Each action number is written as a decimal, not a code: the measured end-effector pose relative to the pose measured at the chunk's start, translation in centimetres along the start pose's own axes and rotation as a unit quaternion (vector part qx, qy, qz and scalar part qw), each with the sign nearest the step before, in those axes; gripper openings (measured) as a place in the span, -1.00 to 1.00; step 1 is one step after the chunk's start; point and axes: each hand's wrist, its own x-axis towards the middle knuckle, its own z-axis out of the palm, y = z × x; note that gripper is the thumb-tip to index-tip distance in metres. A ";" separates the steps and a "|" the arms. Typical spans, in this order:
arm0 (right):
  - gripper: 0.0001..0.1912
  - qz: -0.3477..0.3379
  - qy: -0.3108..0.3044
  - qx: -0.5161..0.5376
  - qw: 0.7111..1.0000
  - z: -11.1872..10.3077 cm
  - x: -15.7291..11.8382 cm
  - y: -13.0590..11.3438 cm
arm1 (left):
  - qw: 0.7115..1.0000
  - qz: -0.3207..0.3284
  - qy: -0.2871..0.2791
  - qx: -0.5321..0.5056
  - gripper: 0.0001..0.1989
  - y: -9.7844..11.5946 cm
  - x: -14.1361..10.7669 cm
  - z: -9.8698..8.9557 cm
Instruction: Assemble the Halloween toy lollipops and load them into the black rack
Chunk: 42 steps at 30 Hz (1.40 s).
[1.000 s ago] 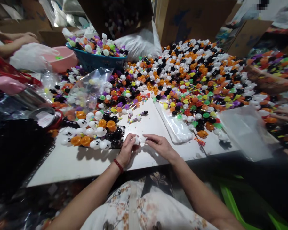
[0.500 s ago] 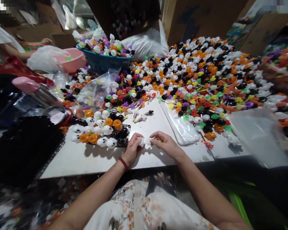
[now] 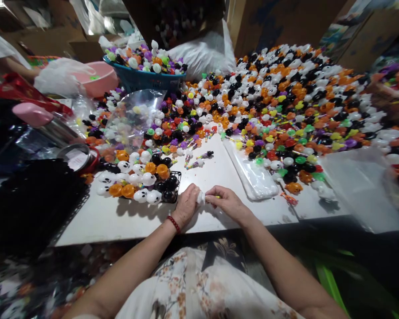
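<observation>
Holding a white piece (image 3: 201, 198) just to the right of the black tray (image 3: 178, 178), the two bare hands meet over the white surface (image 3: 146, 223). On the left hand (image 3: 187, 202), nearest the tray, the grip is closed around the piece, its back turned up so that the curled fingers are partly hidden; a red beaded bracelet (image 3: 174, 224) circles that wrist. The right hand (image 3: 228, 201), farther right of the tray, has its grip pinched nearly to nothing, thumb against fingertips, on a small thing whose yellow end (image 3: 217, 196) shows past the fingers; whether it is joined to the white piece cannot be told. Rows of white ghost heads (image 3: 148, 196), orange heads (image 3: 121, 191) and black heads (image 3: 169, 195) lie in the tray and run out to its left. Behind and right of the tray lie a few small filled tubes (image 3: 195, 164). Farther right of it sit a stack of clear bags (image 3: 254, 179) and, past these, an orange-red wrapped piece (image 3: 289, 199). A broad heap of mixed heads (image 3: 269, 95) rises behind and right of the tray, a heaped blue basket (image 3: 133, 79) stands well behind it, and a black bundle (image 3: 29, 208) lies to its left.
</observation>
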 end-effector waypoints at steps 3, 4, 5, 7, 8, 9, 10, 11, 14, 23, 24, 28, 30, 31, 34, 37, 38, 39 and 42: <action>-0.69 0.006 -0.008 0.038 0.999 0.8 0.1 0.4 | 0.999 0.022 -0.009 0.037 -0.64 -0.1 0.1 -0.1; -0.69 0.000 -0.010 0.042 0.999 1.0 0.1 0.4 | 0.999 0.031 -0.005 0.042 -0.64 -0.1 0.0 -0.2; -0.69 -0.010 -0.010 0.037 0.999 1.1 0.2 0.5 | 0.998 0.036 0.003 0.043 -0.64 -0.1 0.0 -0.2; -0.71 -0.035 -0.011 0.003 0.999 1.0 0.6 0.4 | 0.998 0.036 0.032 0.030 -0.63 0.0 -0.1 -0.1; -0.72 -0.049 -0.010 -0.027 0.998 0.7 0.9 0.3 | 0.998 0.031 0.043 0.022 -0.63 0.0 -0.2 -0.1; -0.73 -0.063 -0.001 -0.067 0.996 0.1 1.4 0.2 | 0.998 0.025 0.052 0.018 -0.64 0.0 -0.2 -0.1; -0.74 -0.081 0.017 -0.116 0.990 -0.5 2.0 0.0 | 0.998 0.023 0.060 0.021 -0.66 0.0 -0.3 0.0; -0.75 -0.104 0.045 -0.171 0.979 -1.1 2.7 -0.2 | 0.997 0.027 0.067 0.033 -0.68 0.0 -0.3 0.1; -0.81 -0.187 0.127 -0.322 0.919 -2.5 5.8 -1.2 | 0.988 0.057 0.094 0.106 -0.73 -0.2 -0.4 0.3; -0.83 -0.213 0.007 -0.595 0.775 0.2 14.2 -3.5 | 0.945 0.182 0.107 0.251 -0.73 -2.8 0.3 0.4; -0.84 -0.209 0.014 -0.595 0.776 0.3 14.5 -3.4 | 0.942 0.188 0.109 0.255 -0.71 -3.0 0.4 0.4; -0.74 -0.175 0.069 -0.574 0.797 -0.5 15.8 -3.6 | 0.944 0.180 0.124 0.247 -0.59 -3.8 0.6 0.4; -0.70 -0.148 0.114 -0.554 0.811 -1.4 17.2 -4.4 | 0.946 0.173 0.123 0.244 -0.58 -3.9 0.5 0.5; -0.69 -0.136 0.136 -0.545 0.816 -2.0 18.2 -4.8 | 0.947 0.170 0.120 0.245 -0.58 -3.9 0.5 0.5; -0.64 -0.108 0.195 -0.521 0.824 -3.5 21.3 -6.1 | 0.949 0.165 0.113 0.244 -0.59 -3.6 0.3 0.5; -0.64 -0.065 0.235 -0.501 0.830 -4.6 24.0 -6.4 | 0.951 0.158 0.111 0.242 -0.61 -3.4 0.2 0.4; -0.65 -0.047 0.243 -0.496 0.832 -4.8 24.6 -6.3 | 0.951 0.156 0.108 0.243 -0.62 -3.4 0.2 0.4; -0.65 -0.029 0.248 -0.491 0.835 -4.9 25.1 -6.2 | 0.951 0.155 0.106 0.244 -0.63 -3.4 0.1 0.4; -0.64 0.014 0.248 -0.481 0.841 -5.3 25.8 -5.7 | 0.949 0.157 0.108 0.252 -0.64 -3.3 0.0 0.4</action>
